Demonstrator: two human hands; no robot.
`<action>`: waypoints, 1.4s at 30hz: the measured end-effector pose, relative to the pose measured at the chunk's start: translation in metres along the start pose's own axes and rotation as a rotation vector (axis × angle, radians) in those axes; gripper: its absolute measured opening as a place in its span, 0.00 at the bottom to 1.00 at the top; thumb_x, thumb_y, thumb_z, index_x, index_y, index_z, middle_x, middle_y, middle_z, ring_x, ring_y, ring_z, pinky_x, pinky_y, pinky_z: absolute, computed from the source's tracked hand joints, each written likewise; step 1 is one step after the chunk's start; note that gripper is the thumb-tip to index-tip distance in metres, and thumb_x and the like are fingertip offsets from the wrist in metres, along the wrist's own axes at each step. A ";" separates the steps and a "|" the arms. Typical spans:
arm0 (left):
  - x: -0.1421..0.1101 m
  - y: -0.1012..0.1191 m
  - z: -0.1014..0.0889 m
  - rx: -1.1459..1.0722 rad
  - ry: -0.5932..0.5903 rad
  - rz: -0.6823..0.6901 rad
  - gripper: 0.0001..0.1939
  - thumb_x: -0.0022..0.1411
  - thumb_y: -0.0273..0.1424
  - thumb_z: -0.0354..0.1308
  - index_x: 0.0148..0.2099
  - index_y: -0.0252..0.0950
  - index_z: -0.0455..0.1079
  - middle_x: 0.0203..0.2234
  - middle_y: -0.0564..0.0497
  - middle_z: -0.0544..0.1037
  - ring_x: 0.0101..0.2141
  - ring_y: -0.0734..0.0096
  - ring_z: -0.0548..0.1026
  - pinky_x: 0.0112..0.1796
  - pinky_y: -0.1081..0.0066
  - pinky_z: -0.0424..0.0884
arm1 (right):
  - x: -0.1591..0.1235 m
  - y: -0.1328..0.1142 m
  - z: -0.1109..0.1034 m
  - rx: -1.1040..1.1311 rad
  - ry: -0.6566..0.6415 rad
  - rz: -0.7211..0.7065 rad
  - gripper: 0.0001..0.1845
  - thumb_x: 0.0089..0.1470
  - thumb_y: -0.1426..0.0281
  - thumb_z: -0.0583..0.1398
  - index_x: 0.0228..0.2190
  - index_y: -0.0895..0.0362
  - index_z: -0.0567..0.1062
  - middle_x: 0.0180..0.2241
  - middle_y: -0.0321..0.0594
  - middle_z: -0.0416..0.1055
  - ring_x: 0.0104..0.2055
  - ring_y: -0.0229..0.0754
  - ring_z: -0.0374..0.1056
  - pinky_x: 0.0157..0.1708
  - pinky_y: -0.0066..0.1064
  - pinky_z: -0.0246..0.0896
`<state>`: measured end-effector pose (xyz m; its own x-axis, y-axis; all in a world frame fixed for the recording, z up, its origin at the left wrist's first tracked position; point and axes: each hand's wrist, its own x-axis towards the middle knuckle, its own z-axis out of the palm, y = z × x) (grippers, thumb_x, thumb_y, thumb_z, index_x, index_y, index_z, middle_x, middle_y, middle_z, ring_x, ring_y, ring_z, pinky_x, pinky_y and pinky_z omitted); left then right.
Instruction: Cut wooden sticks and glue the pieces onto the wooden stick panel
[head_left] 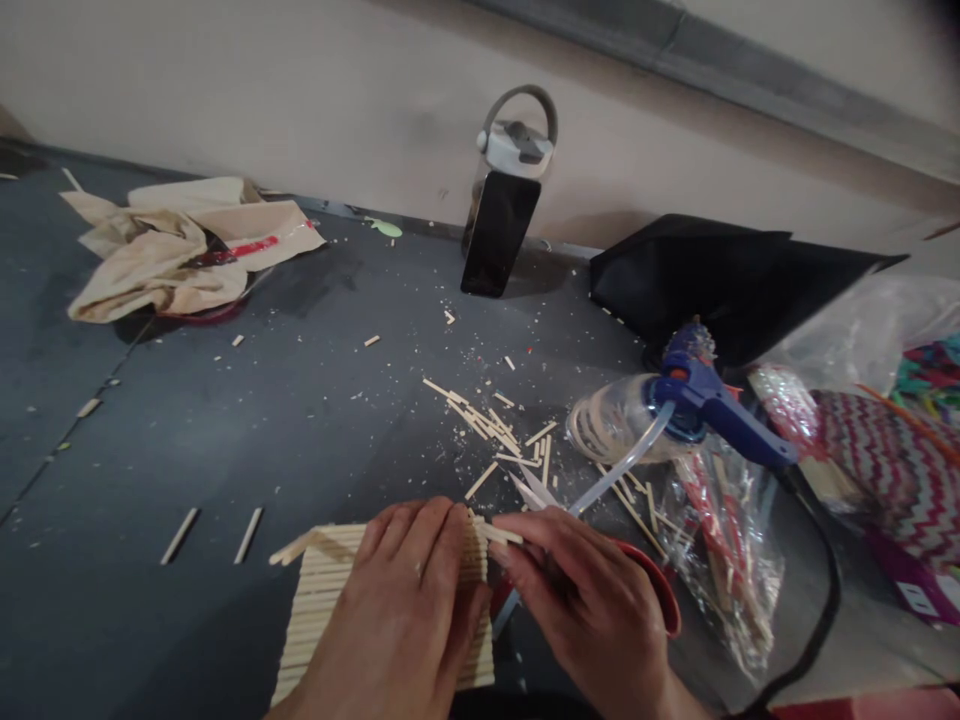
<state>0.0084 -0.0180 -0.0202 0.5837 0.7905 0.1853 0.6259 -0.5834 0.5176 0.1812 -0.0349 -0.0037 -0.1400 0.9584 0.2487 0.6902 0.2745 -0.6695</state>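
Note:
My left hand [401, 610] lies flat, fingers stretched out, pressing on a panel of thin wooden sticks [319, 590] laid side by side on the dark table [225, 440]. My right hand [592, 600] grips red-handled scissors [540, 495], whose blades point up and left at the panel's top right corner, by a stick end [501, 534] that juts out. A pile of short cut stick pieces [487, 425] lies just beyond the hands.
A blue glue gun [712, 400] rests on a clear plastic bottle [611, 420] at right, its black cord [817, 600] running toward me. Plastic bags of craft supplies [862, 450], a black bag [720, 275], a phone leaning on a water bottle [499, 230], crumpled paper [180, 245], two loose sticks [214, 535].

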 end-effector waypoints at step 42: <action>0.001 0.000 -0.002 0.051 0.012 0.031 0.16 0.63 0.27 0.50 0.52 0.27 0.62 0.44 0.38 0.75 0.42 0.54 0.73 0.41 0.53 0.71 | -0.001 0.007 0.004 -0.007 0.007 -0.020 0.07 0.56 0.77 0.59 0.37 0.56 0.74 0.32 0.35 0.77 0.34 0.34 0.73 0.38 0.24 0.66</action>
<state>0.0078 -0.0167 -0.0184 0.5974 0.7737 0.2110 0.6331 -0.6165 0.4680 0.1832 -0.0333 -0.0113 -0.1487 0.9522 0.2670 0.6922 0.2930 -0.6595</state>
